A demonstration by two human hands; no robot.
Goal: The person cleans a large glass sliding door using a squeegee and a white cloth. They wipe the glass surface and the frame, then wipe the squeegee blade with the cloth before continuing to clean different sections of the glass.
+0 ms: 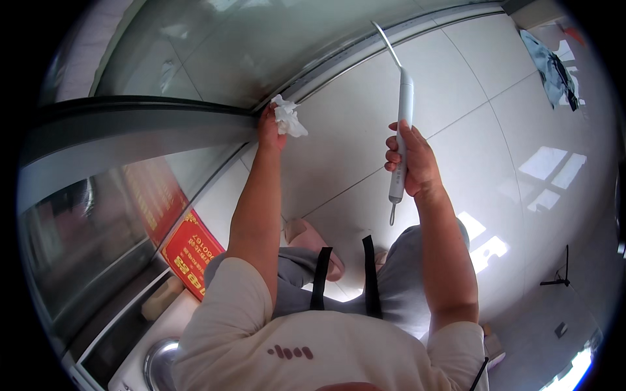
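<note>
A crumpled white tissue [289, 117] is in my left hand [270, 131], at the corner where the dark door frame [161, 124] meets the floor track [337, 66]. Part of the tissue hangs loose on the hand's right side. My right hand [418, 154] grips the pale grey handle of a slim cleaning tool [406, 97], held out over the floor. Its thin, bent head reaches up to the track in the picture; whether it touches cannot be told. A hanging loop sticks out of the handle's lower end.
Glass panes [220, 54] rise beyond the track and on the left. At lower left lie a red printed mat [188, 256] and a round metal basin [161, 364]. Pale tiles [337, 161] cover the floor, with a patterned cloth or bag [550, 68] at upper right.
</note>
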